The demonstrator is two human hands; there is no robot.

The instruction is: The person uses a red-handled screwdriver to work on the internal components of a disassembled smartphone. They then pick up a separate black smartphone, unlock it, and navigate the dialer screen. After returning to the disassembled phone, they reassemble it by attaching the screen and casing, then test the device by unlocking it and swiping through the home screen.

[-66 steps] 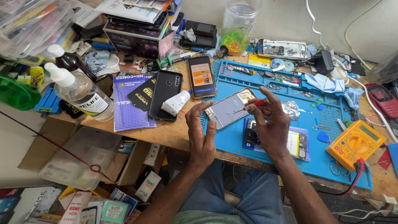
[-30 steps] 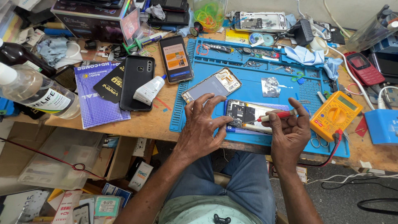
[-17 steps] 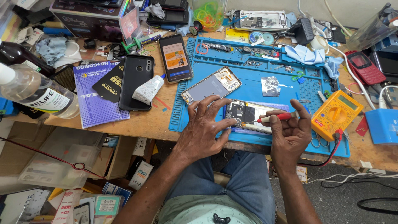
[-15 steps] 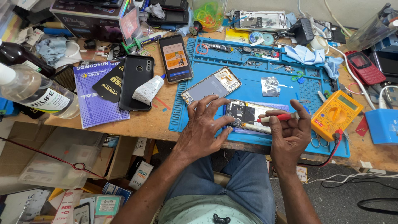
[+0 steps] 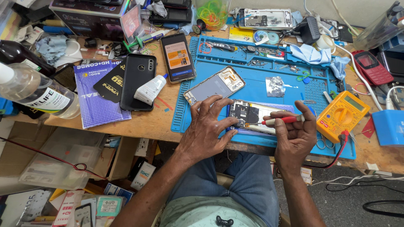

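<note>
1. Covering the bench's middle, blue mat (image 5: 252, 90): likely there as a soft, non-slip bed with trays along its far edge for screws and bits.
2. Lying on the mat's near edge, opened phone (image 5: 252, 116), back off and boards upward, close to the body, seemingly for easy reach.
3. Pinning the phone's left end to the mat, left hand (image 5: 206, 128): fingers spread and pressed down, not curled round anything, apparently to stop it sliding.
4. Hovering at the mat's near right, right hand (image 5: 296, 136): fingers closed on a red screwdriver (image 5: 280, 120), held almost level, tip toward the phone's middle.
5. Resting just beyond the phone on the mat, screen frame (image 5: 214, 86), tilted, set aside but within reach.
6. Standing at the mat's right edge, yellow meter (image 5: 343, 115), red lead trailing off the bench front.
7. Parked left of the mat, off the work area: a lit phone (image 5: 178, 56), a black phone (image 5: 138, 80) with a white tube (image 5: 149, 89) across it.
8. Sitting mid-mat, small foil scrap (image 5: 275, 86).
</note>
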